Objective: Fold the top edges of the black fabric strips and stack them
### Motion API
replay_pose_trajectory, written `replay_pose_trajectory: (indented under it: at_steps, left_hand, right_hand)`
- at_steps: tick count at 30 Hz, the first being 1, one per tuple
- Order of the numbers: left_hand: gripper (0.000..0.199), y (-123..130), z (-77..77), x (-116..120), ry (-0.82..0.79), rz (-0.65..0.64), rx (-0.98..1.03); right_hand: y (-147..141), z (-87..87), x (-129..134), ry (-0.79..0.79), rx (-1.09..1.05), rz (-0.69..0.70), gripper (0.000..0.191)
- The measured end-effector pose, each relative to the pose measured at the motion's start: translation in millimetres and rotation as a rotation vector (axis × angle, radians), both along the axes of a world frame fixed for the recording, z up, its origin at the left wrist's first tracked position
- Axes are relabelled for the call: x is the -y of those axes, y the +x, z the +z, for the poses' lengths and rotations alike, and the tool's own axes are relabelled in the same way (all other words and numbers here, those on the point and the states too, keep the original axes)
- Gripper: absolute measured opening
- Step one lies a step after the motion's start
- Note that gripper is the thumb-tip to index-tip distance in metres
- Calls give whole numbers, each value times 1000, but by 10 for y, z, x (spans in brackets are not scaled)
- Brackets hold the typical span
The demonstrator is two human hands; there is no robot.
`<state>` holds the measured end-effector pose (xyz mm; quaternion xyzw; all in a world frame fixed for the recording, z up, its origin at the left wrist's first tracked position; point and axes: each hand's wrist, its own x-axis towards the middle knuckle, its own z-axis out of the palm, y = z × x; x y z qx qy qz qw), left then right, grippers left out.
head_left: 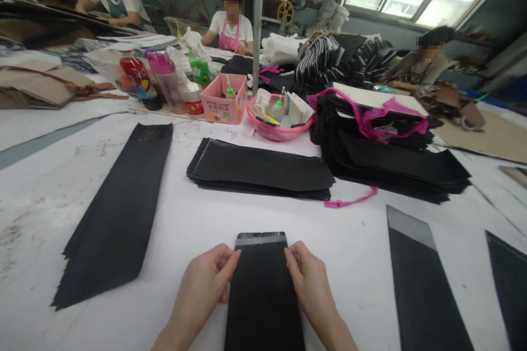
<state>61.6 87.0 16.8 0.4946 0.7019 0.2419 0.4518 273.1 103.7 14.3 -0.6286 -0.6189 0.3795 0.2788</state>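
A long black strip of sheet material (263, 296) lies in front of me, with a greyish band across its far end. My left hand (209, 279) pinches its left edge near that end, thumb on top. On the opposite edge my right hand (308, 274) is closed in the same kind of pinch. The strip's near end runs out of view at the bottom. Beyond my hands rests a stack of black strips (263, 167). A fanned pile of black strips (119, 214) is to the left, and another strip with a grey end band (424, 285) lies to the right.
At the back stand a pink box (225, 101), a pink basin (280, 130) with bottles, a red bottle (138, 77) and a purple-lidded bottle (164, 79). Tall black stacks (391, 164) with pink ties sit back right. A metal pole (257, 22) rises behind. Several people sit farther off.
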Motion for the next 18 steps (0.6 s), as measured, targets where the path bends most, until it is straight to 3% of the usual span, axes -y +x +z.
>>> replay_pose_trajectory:
  at_steps: [18]
  left_hand:
    - [43, 7, 6, 14, 3, -14, -35]
  right_hand:
    - [-28, -12, -47, -59, -10, -62, 17]
